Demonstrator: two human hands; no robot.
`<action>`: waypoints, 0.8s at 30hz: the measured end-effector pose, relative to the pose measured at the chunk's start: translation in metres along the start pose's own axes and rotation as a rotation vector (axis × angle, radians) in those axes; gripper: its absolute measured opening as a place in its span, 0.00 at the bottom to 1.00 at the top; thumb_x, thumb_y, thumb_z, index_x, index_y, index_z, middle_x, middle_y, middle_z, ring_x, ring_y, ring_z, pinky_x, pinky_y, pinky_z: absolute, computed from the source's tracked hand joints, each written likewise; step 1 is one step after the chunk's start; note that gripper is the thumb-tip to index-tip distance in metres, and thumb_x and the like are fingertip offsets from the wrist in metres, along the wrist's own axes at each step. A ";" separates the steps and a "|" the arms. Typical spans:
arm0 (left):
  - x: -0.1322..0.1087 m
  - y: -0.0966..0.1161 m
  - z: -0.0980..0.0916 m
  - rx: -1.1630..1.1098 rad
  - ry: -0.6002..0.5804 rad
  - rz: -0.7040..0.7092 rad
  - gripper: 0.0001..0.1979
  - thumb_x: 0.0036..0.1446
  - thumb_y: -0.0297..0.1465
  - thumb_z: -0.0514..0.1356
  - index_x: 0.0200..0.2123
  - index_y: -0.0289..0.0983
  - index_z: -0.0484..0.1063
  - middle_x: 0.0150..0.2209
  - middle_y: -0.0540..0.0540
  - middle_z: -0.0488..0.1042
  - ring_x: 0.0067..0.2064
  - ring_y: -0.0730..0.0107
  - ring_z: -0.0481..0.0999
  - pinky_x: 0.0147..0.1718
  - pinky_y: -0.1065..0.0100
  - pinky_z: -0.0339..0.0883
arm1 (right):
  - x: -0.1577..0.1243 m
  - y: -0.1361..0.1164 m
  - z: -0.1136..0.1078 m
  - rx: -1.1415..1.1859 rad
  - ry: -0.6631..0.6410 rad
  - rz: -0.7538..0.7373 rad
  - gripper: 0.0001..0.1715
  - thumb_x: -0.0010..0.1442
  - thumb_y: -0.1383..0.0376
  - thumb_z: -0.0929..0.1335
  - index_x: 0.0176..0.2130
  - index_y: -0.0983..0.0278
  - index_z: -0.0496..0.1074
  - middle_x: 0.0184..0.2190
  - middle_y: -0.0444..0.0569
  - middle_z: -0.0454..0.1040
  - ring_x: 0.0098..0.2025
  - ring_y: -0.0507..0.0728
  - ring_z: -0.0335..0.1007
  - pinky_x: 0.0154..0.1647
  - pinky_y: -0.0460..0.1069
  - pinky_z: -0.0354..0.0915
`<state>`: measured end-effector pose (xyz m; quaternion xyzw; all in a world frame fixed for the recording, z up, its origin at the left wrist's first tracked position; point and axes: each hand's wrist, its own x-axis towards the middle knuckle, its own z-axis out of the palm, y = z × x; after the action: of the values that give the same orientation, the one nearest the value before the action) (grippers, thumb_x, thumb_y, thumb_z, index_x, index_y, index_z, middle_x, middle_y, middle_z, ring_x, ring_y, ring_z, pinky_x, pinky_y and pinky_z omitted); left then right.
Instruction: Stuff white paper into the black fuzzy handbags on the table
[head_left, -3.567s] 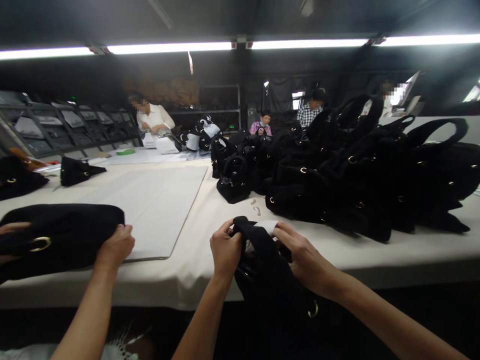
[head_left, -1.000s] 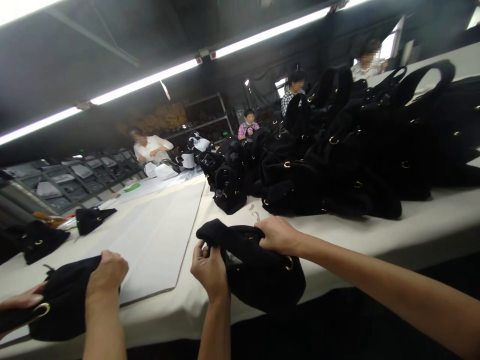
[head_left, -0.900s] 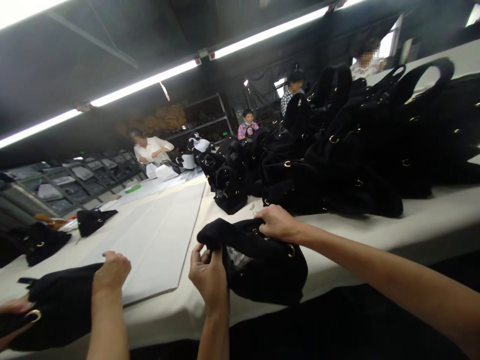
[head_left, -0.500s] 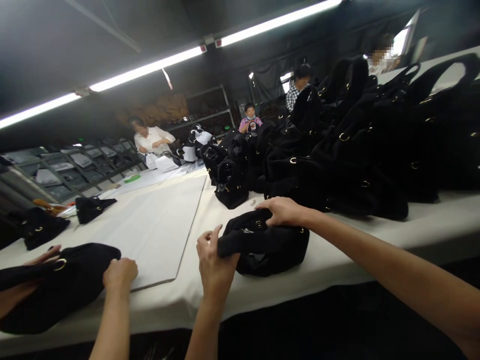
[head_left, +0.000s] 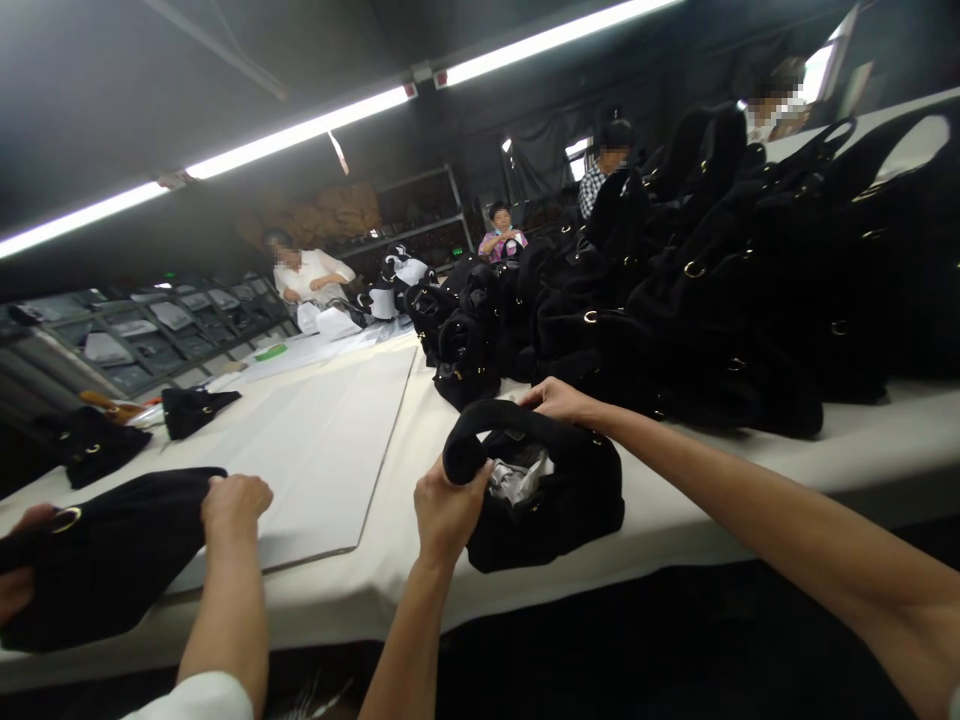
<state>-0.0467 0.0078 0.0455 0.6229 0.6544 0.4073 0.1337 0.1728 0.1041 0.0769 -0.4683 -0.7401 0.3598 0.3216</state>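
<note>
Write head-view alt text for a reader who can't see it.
A person's left hand grips the handle of an open black bag with crumpled white material inside, right hand at its far side, over a cream table. A co-worker's hands hold another bag at left; more bags lie heaped beyond.

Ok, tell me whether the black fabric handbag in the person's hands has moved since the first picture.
Yes: the handbag moved forward, away from the cream cloth-covered table's front edge.

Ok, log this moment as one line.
black bag: open, crumpled filling showing | left hand: grips handle | right hand: at bag's far side | beyond: bag pile
</note>
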 end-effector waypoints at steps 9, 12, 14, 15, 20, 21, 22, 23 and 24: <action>0.004 0.004 0.012 0.051 0.122 -0.074 0.12 0.53 0.41 0.65 0.38 0.41 0.75 0.33 0.46 0.80 0.39 0.56 0.79 0.38 0.64 0.67 | -0.101 -0.058 0.017 0.057 0.538 -0.484 0.19 0.49 0.79 0.59 0.23 0.63 0.74 0.24 0.42 0.75 0.28 0.50 0.71 0.29 0.43 0.65; -0.005 0.011 0.017 0.035 0.155 -0.069 0.11 0.53 0.40 0.65 0.36 0.41 0.74 0.33 0.47 0.80 0.38 0.56 0.79 0.37 0.64 0.66 | -0.117 -0.058 0.043 -0.208 0.226 -0.475 0.21 0.56 0.80 0.60 0.34 0.65 0.78 0.36 0.48 0.79 0.39 0.54 0.76 0.44 0.47 0.69; -0.015 0.015 0.019 0.007 0.178 -0.041 0.09 0.54 0.39 0.64 0.36 0.42 0.73 0.32 0.49 0.79 0.36 0.59 0.79 0.36 0.66 0.66 | -0.109 -0.049 0.055 -0.371 0.083 -0.317 0.17 0.60 0.78 0.61 0.38 0.67 0.76 0.39 0.53 0.78 0.43 0.58 0.75 0.47 0.51 0.68; -0.020 0.016 0.020 -0.005 0.194 -0.018 0.08 0.55 0.39 0.64 0.36 0.42 0.72 0.31 0.50 0.79 0.35 0.61 0.79 0.35 0.67 0.66 | -0.103 -0.044 0.058 -0.414 0.006 -0.239 0.14 0.61 0.76 0.61 0.39 0.67 0.75 0.39 0.55 0.78 0.43 0.60 0.75 0.45 0.51 0.67; -0.027 0.012 0.027 0.032 0.281 0.020 0.08 0.56 0.37 0.63 0.37 0.42 0.72 0.32 0.50 0.79 0.35 0.61 0.79 0.35 0.66 0.66 | -0.077 -0.036 0.044 -0.425 -0.269 -0.150 0.14 0.64 0.68 0.62 0.45 0.66 0.74 0.40 0.53 0.78 0.42 0.59 0.75 0.40 0.48 0.64; -0.024 0.011 0.029 0.049 0.288 0.012 0.08 0.56 0.37 0.63 0.36 0.41 0.72 0.31 0.49 0.79 0.35 0.60 0.79 0.35 0.66 0.66 | -0.075 -0.038 0.040 -0.414 -0.320 -0.151 0.15 0.64 0.69 0.62 0.44 0.65 0.75 0.39 0.52 0.79 0.40 0.58 0.75 0.39 0.48 0.64; -0.020 0.011 0.030 0.060 0.291 0.006 0.08 0.56 0.37 0.63 0.36 0.41 0.72 0.31 0.49 0.78 0.35 0.60 0.79 0.35 0.66 0.65 | -0.074 -0.040 0.035 -0.394 -0.367 -0.149 0.16 0.63 0.70 0.61 0.44 0.65 0.76 0.38 0.50 0.79 0.39 0.57 0.75 0.39 0.47 0.64; -0.017 0.011 0.031 0.067 0.291 0.000 0.07 0.56 0.37 0.63 0.35 0.41 0.71 0.30 0.49 0.78 0.34 0.60 0.79 0.34 0.66 0.65 | -0.073 -0.041 0.031 -0.367 -0.412 -0.142 0.17 0.63 0.70 0.61 0.43 0.65 0.78 0.37 0.49 0.79 0.38 0.56 0.75 0.40 0.47 0.64; -0.014 0.012 0.032 0.068 0.289 -0.006 0.07 0.56 0.37 0.63 0.35 0.41 0.71 0.30 0.49 0.78 0.34 0.60 0.78 0.34 0.66 0.65 | -0.072 -0.043 0.028 -0.340 -0.450 -0.129 0.19 0.63 0.71 0.60 0.43 0.65 0.78 0.36 0.48 0.79 0.37 0.55 0.74 0.40 0.47 0.64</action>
<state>-0.0143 0.0055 0.0289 0.5599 0.6822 0.4699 0.0182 0.1554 0.0184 0.0873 -0.3759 -0.8708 0.3043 0.0887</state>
